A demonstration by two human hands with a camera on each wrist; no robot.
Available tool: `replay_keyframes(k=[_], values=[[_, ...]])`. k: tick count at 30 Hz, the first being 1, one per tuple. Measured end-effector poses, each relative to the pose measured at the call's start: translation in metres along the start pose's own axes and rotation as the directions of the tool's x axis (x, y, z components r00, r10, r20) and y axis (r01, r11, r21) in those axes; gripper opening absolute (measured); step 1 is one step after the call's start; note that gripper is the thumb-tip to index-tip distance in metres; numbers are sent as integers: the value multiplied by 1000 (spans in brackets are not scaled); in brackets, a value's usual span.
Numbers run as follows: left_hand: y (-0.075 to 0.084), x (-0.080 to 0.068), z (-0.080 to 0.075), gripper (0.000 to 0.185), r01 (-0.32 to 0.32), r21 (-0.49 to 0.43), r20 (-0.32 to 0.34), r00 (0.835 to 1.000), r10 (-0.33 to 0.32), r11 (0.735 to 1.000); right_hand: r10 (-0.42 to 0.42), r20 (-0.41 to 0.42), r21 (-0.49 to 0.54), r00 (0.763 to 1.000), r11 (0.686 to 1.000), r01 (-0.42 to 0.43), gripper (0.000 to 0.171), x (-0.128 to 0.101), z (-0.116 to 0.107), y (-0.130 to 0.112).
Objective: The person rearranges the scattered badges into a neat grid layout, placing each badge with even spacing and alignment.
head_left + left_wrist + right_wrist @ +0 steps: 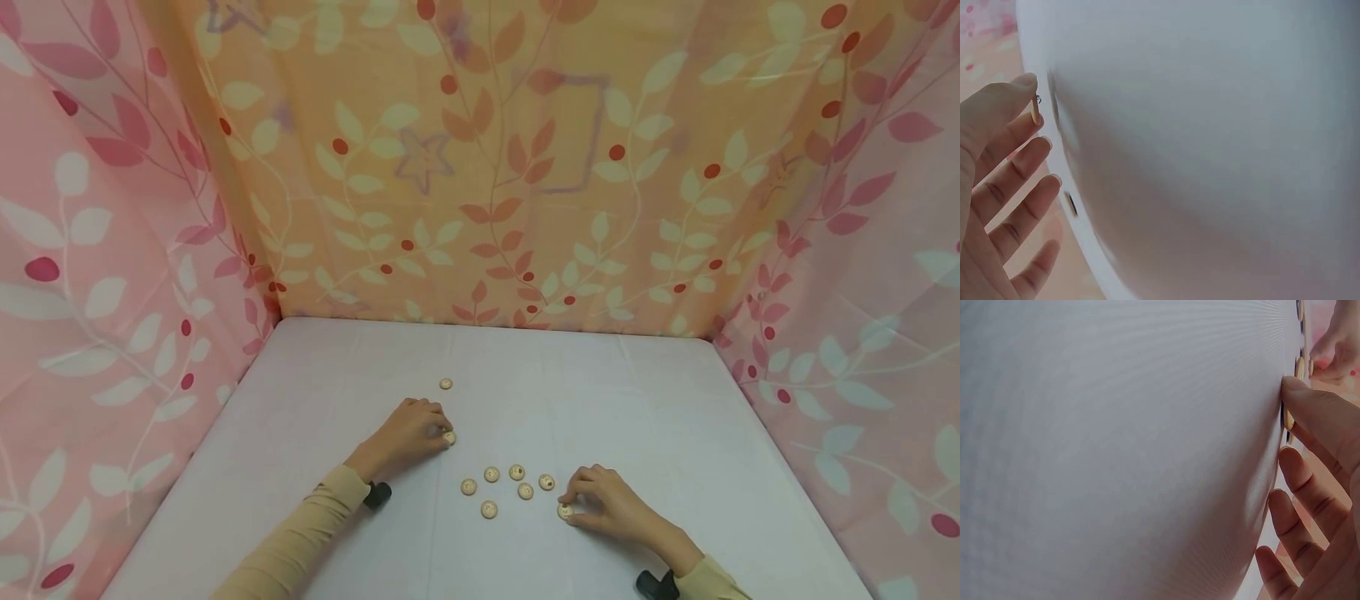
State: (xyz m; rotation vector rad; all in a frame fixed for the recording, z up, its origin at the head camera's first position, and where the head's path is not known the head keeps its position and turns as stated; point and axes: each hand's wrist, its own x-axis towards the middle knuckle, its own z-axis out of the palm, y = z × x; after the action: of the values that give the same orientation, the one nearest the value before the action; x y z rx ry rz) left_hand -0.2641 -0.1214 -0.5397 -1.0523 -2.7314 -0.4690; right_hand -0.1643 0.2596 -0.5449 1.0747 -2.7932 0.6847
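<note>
My left hand point(411, 432) pinches a small round wooden disc point(449, 437) between thumb and index finger. In the left wrist view this disc point(1035, 110) is edge-on, a little dark wire-like bit on its face, and the other fingers are spread. To the right, my right hand point(611, 502) grips another wooden disc point(565, 512) by its edges with thumb and index finger. The right wrist view shows that disc point(1289, 415) edge-on at the tabletop, partly hidden by the thumb. Several similar discs with small dark marks, one of them a disc point(526, 492), lie between the hands.
A lone disc point(446, 384) lies farther back, beyond the left hand. All rest on a white-covered table point(570, 392). An orange leaf-patterned curtain point(480, 167) hangs behind, with pink curtains point(862, 275) along both sides. Black wrist cameras point(377, 496) sit at the sleeves.
</note>
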Motion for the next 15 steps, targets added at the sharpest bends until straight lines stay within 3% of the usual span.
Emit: replay_keyframes(k=[15], values=[[-32,3,-6,16,111,31,-59,992,-109,993,15,18,-1,1000,1000,-15,18,0,0,1]])
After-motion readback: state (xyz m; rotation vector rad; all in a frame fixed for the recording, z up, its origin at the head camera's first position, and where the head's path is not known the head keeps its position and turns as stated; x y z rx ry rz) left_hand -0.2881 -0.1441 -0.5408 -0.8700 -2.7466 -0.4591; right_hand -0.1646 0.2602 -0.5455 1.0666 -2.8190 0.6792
